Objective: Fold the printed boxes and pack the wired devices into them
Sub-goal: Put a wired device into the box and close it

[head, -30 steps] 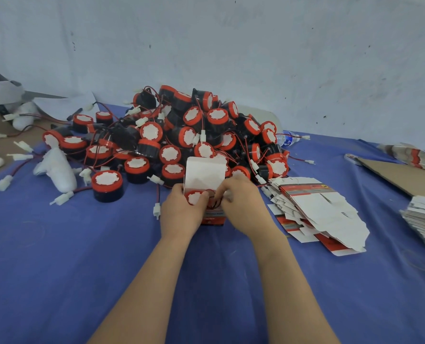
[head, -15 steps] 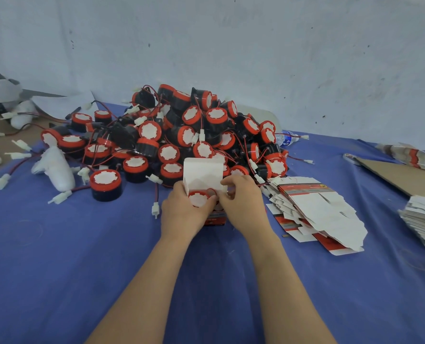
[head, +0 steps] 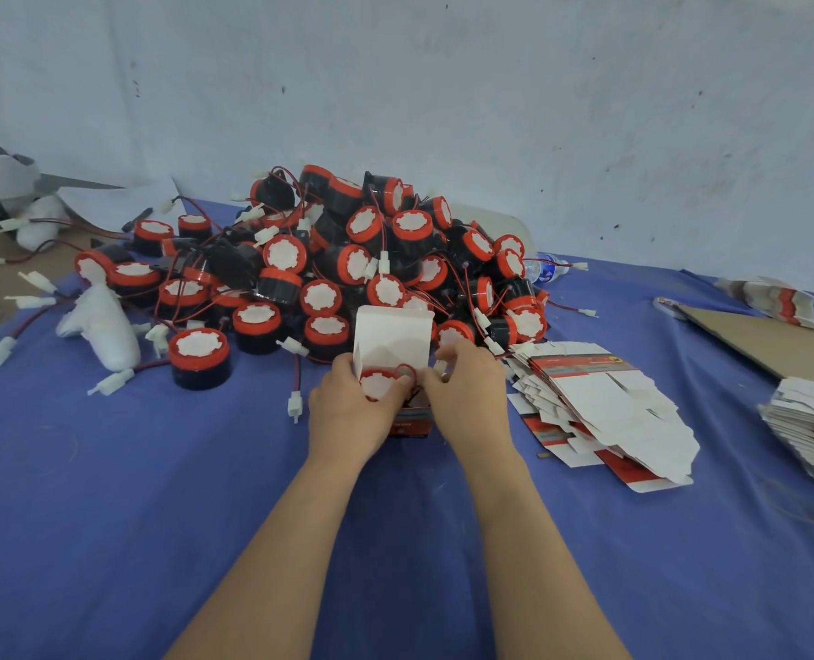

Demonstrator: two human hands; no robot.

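Your left hand (head: 347,414) and right hand (head: 472,397) both curl round the one open box (head: 392,333) on the blue cloth (head: 157,493), one device (head: 377,384) in its mouth, before a heap of devices (head: 347,259) past counting, three stacks of flat boxes (head: 600,407) to your right.

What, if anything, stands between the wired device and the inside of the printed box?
Nothing visible. The printed box has its lid flap up, and the wired device sits in its mouth; only its red wire loops above the opening.
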